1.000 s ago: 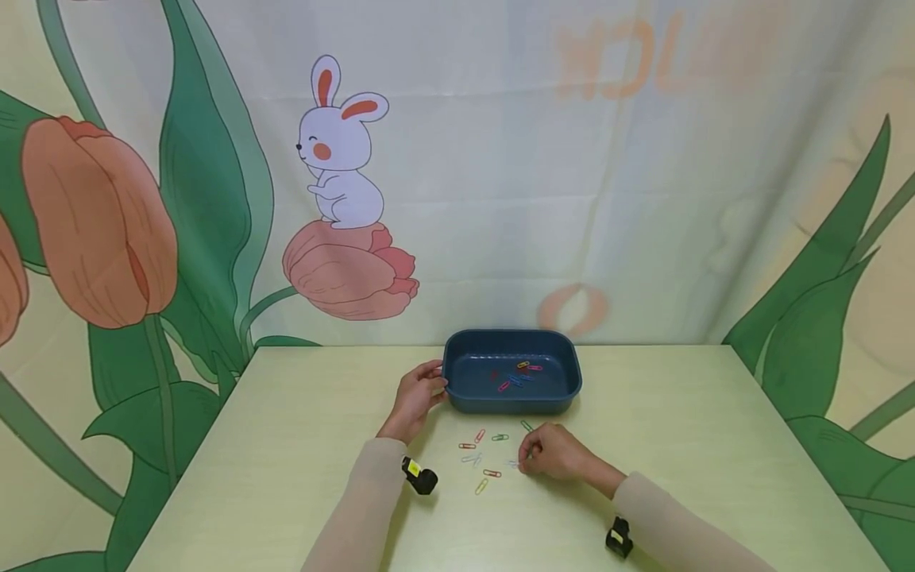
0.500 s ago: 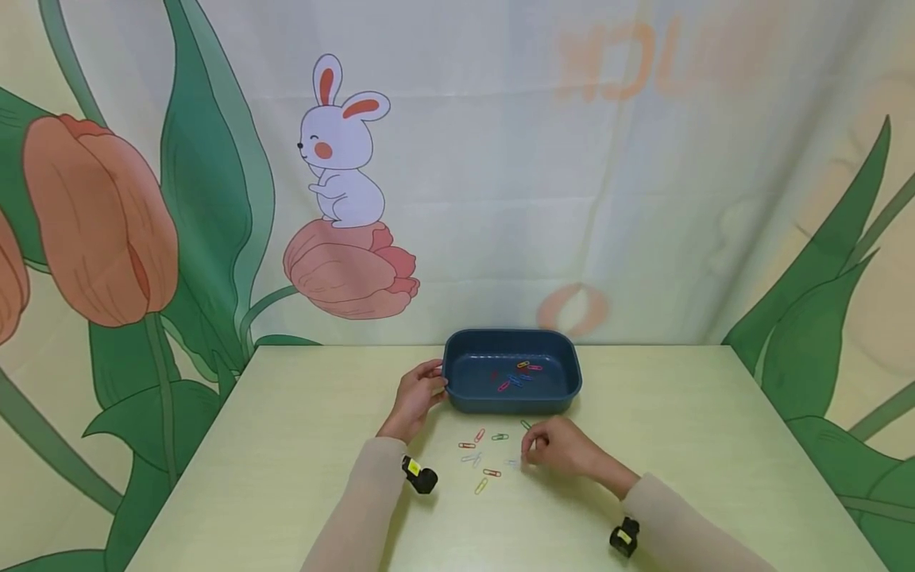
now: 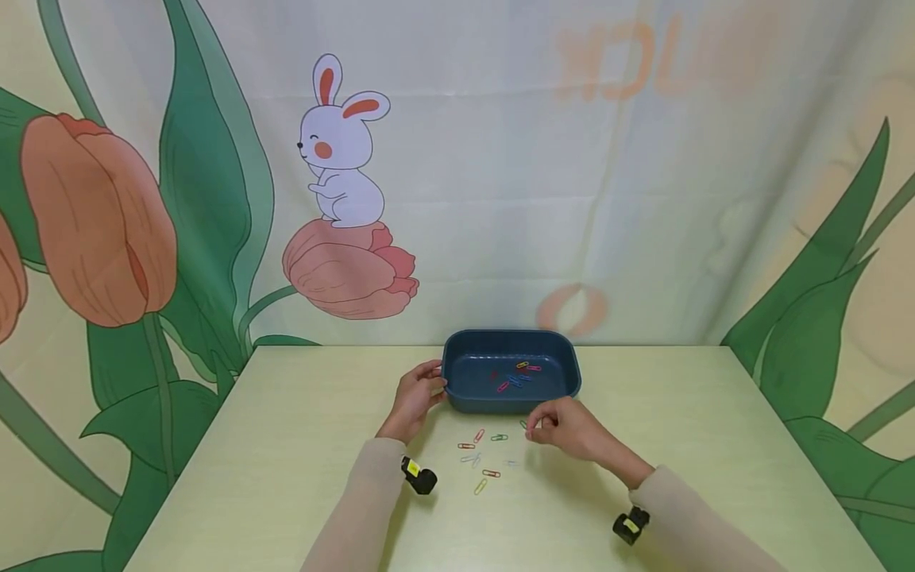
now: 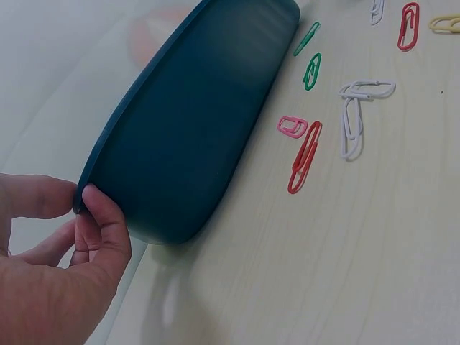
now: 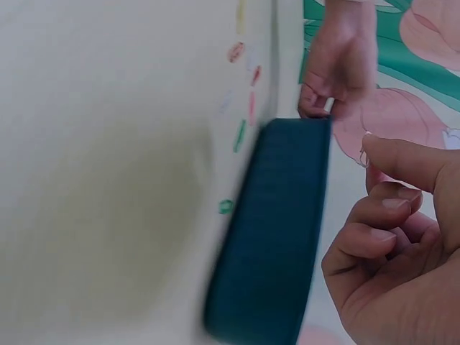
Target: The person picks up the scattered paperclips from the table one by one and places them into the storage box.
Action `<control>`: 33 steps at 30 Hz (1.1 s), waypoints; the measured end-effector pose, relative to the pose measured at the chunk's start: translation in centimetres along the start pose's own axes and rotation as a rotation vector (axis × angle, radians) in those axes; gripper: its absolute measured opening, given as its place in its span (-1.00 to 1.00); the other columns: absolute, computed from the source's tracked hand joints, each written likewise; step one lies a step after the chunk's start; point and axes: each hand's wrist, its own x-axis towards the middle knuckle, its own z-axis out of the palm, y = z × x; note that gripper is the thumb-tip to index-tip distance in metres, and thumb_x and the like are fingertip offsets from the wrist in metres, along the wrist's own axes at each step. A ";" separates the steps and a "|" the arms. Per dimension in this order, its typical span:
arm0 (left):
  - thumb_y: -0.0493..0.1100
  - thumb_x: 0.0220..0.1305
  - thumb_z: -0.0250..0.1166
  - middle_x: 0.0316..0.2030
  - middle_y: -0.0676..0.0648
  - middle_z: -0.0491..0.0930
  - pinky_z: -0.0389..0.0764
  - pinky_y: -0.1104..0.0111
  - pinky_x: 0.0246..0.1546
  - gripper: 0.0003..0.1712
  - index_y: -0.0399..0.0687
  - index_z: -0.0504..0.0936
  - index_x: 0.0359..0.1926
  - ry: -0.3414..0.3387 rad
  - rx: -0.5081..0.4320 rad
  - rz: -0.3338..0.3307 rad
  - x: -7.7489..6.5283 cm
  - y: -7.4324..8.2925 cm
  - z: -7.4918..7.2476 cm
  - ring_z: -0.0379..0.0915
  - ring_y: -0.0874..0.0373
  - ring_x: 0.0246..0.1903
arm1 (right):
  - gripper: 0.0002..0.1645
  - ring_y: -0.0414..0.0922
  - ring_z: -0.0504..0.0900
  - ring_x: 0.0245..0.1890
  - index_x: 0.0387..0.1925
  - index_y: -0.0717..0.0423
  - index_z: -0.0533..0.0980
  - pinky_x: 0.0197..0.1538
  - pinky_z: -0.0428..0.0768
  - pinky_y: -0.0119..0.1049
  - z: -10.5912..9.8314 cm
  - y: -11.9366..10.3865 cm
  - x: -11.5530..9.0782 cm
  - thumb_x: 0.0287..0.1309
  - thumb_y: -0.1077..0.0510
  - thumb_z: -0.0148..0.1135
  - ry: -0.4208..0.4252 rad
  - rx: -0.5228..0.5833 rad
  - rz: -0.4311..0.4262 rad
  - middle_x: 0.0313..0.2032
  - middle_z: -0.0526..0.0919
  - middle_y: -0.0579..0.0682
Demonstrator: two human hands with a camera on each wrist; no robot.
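Dark blue in the head view, a tray (image 3: 493,404) stands at the far middle of the pale surface (image 3: 322,492), coloured clips (image 3: 515,381) inside, loose paper clips (image 3: 491,473) nearer; a cloth (image 3: 465,159) printed with tulips and a rabbit hangs behind. Left wrist view: the left hand (image 4: 57,287) grips the tray's left rim. Right wrist view: the right hand's (image 5: 410,280) grip looks pinched on a pale clip (image 5: 364,154). Likely mid-transfer; next calls for clearing the near rim and releasing inside.
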 end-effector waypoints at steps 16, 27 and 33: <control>-0.41 0.32 0.09 0.12 -0.32 0.40 0.59 0.34 -0.15 -0.48 -0.26 0.41 0.31 0.026 0.010 0.005 0.0 -0.1 0.2 0.45 0.08 -0.20 | -0.93 -0.18 0.22 -0.65 -0.38 0.00 0.65 -0.37 0.37 -0.29 -3.5 -2.3 1.2 0.20 0.11 0.33 0.073 0.066 0.032 -0.73 0.23 -0.15; -0.41 0.32 0.10 0.11 -0.31 0.39 0.57 0.40 -0.23 -0.48 -0.27 0.42 0.30 0.025 0.003 0.003 0.0 -0.1 0.3 0.44 0.10 -0.22 | -0.87 -0.13 0.32 -0.57 -0.32 -0.01 0.64 -0.27 0.40 -0.23 -4.9 -2.5 3.8 0.21 0.02 0.33 0.134 0.110 0.111 -0.66 0.35 -0.14; -0.41 0.32 0.10 0.11 -0.31 0.41 0.58 0.39 -0.23 -0.49 -0.25 0.43 0.29 0.032 0.000 0.005 0.0 -0.1 0.3 0.43 0.13 -0.25 | -0.85 -0.11 0.38 -0.53 -0.28 -0.01 0.64 -0.26 0.41 -0.23 -5.3 -2.0 5.6 0.24 0.01 0.30 0.170 0.104 0.133 -0.65 0.41 -0.14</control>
